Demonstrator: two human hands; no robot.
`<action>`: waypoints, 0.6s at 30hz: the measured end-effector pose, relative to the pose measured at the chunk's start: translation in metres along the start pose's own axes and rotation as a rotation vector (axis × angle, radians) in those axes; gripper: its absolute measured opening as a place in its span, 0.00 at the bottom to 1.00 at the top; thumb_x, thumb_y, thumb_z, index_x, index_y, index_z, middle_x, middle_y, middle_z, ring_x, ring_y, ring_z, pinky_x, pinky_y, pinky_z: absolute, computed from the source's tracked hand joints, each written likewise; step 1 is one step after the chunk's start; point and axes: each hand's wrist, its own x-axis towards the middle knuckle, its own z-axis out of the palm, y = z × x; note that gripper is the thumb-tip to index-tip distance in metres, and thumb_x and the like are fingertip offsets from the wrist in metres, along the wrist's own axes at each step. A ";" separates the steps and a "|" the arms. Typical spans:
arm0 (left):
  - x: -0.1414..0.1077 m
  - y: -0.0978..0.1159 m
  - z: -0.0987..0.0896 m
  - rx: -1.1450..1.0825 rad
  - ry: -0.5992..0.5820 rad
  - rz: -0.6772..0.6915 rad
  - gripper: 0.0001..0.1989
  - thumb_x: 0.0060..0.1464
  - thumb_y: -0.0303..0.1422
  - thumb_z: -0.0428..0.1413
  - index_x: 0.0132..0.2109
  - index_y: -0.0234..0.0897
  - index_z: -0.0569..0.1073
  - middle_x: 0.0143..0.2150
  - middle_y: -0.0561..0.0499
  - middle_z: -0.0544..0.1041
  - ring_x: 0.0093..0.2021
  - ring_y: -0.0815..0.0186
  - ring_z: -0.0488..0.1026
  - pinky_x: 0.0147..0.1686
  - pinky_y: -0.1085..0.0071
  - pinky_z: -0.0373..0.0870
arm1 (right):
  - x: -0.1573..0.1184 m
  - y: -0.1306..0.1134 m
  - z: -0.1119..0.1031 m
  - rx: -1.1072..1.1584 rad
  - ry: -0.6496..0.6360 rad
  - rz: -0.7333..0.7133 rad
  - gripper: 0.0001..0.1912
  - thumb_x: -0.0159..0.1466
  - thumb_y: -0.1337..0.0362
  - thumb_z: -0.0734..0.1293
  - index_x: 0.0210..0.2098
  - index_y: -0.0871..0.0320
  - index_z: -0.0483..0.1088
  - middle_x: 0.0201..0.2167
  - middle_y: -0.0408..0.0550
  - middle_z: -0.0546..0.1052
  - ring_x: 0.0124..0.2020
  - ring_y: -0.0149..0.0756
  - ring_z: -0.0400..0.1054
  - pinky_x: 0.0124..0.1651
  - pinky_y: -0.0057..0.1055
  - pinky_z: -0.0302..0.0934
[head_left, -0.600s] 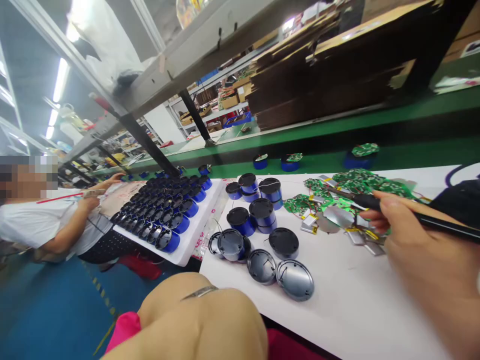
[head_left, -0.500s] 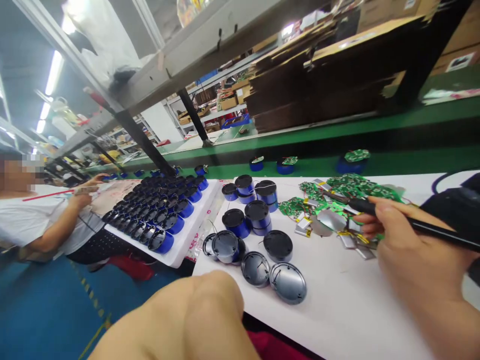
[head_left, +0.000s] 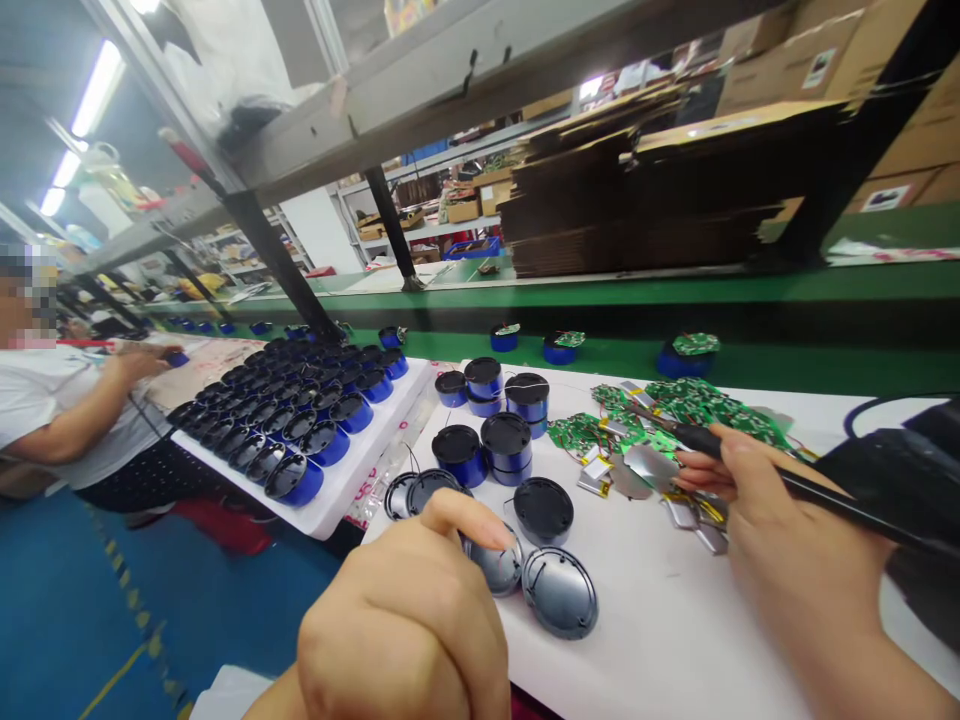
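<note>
Left hand (head_left: 412, 610) moved over round caps (head_left: 501, 576), grip unclear; right hand (head_left: 787, 530) grips black tool (head_left: 697, 439).

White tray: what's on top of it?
Rows of black-topped blue cases on the white tray. Bare tray shows along its right side. The surface under the cases is covered; their insides can't be seen.
</note>
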 end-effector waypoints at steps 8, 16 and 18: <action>0.000 -0.008 0.008 -0.021 0.047 -0.052 0.20 0.63 0.31 0.58 0.25 0.38 0.61 0.18 0.61 0.73 0.17 0.71 0.70 0.50 0.61 0.75 | 0.003 0.008 -0.001 0.043 -0.033 -0.009 0.37 0.55 0.35 0.75 0.49 0.60 0.78 0.34 0.55 0.78 0.32 0.40 0.76 0.38 0.26 0.75; 0.001 -0.002 0.011 0.024 0.026 -0.126 0.16 0.58 0.29 0.59 0.26 0.39 0.62 0.19 0.60 0.73 0.19 0.71 0.71 0.51 0.60 0.74 | 0.002 0.006 -0.001 0.027 -0.044 -0.024 0.36 0.56 0.35 0.75 0.49 0.59 0.78 0.34 0.54 0.78 0.32 0.40 0.76 0.37 0.25 0.75; 0.001 -0.002 0.010 0.039 0.012 -0.125 0.15 0.58 0.28 0.59 0.26 0.39 0.62 0.19 0.60 0.73 0.19 0.70 0.71 0.51 0.60 0.74 | 0.002 0.006 0.000 0.014 -0.056 -0.021 0.37 0.56 0.34 0.75 0.49 0.59 0.78 0.34 0.55 0.78 0.32 0.40 0.76 0.37 0.25 0.75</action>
